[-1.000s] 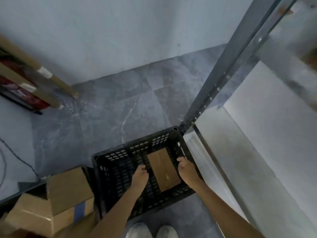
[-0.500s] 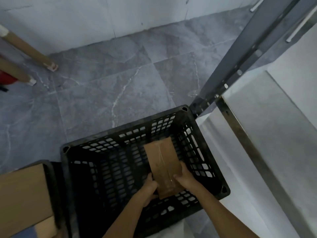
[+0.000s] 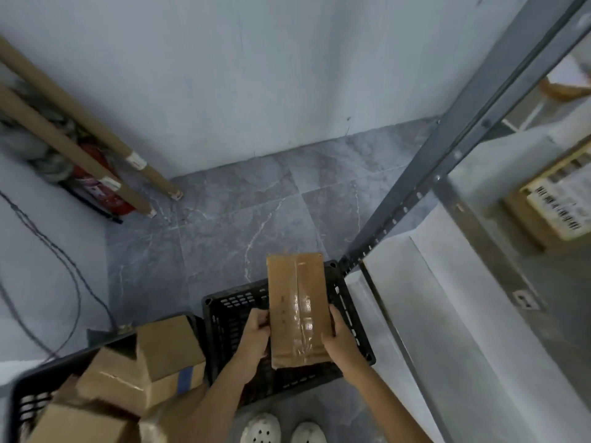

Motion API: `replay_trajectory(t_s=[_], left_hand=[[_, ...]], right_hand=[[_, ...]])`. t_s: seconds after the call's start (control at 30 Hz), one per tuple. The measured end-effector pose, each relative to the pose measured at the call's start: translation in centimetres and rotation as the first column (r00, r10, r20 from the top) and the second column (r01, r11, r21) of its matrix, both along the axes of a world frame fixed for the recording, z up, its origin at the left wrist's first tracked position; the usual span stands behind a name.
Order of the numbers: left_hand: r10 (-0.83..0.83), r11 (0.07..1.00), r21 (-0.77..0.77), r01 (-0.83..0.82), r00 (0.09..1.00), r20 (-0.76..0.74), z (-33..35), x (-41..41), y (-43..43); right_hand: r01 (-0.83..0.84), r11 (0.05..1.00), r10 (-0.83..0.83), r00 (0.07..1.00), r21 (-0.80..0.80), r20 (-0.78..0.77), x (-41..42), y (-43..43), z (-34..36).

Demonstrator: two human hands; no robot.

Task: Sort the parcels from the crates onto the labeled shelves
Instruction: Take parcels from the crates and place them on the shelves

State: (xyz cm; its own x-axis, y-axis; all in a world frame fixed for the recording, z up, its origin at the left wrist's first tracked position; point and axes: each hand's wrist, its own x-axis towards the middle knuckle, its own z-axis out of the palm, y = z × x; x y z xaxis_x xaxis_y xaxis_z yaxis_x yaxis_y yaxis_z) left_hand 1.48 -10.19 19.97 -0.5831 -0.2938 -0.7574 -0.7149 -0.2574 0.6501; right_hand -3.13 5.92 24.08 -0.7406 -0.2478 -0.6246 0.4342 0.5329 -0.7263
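I see the left hand [image 3: 256,334] with its fingers curled on the left long edge of a flat brown parcel [image 3: 297,308], and the right hand [image 3: 340,337] gripping the right edge. The parcel is held above the black crate [image 3: 230,314], near the metal shelf [image 3: 415,314] on the right.

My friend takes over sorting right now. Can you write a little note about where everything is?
The left grip and right grip each hold a long side of the brown parcel, above the black crate.
Done: that parcel is out of the crate.
Left: place it on its shelf in the shelf rack beside the crate, then sort the cardboard boxes in the second crate.
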Motion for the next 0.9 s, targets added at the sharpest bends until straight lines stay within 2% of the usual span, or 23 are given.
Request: replay_trajectory(t_s=[0.13, 0.27, 0.37, 0.47, 0.6, 0.77, 0.9], left_hand=[[-0.034, 0.999, -0.013, 0.032, 0.99, -0.139, 12.4, -0.8, -2.3], [-0.029, 0.996, -0.091, 0.002, 0.954, -0.299, 23.7, -3.2, -4.7], [-0.095, 0.991, -0.127, 0.049, 0.918, -0.385, 31.5, -4.7, -6.3], [-0.171, 0.983, -0.145, 0.113, 0.855, -0.49, 38.8, -4.9, -7.1], [-0.239, 0.971, -0.151, 0.185, 0.734, -0.635, 46.9, -3.8, -6.7], [-0.314, 0.944, -0.184, 0.274, 0.573, -0.757, 53.5, -1.2, -5.0], [-0.362, 0.908, -0.193, 0.371, 0.467, -0.807, 56.5, 1.7, -2.7]], right_hand=[[-0.025, 1.0, 0.025, 0.997, -0.007, -0.078, -0.7, -1.5, 12.2], [0.019, 0.998, -0.032, 0.978, -0.064, -0.207, -1.4, -3.4, 22.6], [0.073, 0.987, -0.114, 0.944, -0.141, -0.31, -1.2, -4.8, 30.1], [0.104, 0.977, -0.184, 0.858, -0.188, -0.48, 0.3, -5.1, 37.8], [0.176, 0.963, -0.266, 0.735, -0.203, -0.624, 3.0, -4.4, 44.8], [0.237, 0.931, -0.366, 0.619, -0.279, -0.695, 7.9, -2.6, 50.9], [0.301, 0.902, -0.423, 0.473, -0.309, -0.773, 12.4, -0.4, 53.7]])
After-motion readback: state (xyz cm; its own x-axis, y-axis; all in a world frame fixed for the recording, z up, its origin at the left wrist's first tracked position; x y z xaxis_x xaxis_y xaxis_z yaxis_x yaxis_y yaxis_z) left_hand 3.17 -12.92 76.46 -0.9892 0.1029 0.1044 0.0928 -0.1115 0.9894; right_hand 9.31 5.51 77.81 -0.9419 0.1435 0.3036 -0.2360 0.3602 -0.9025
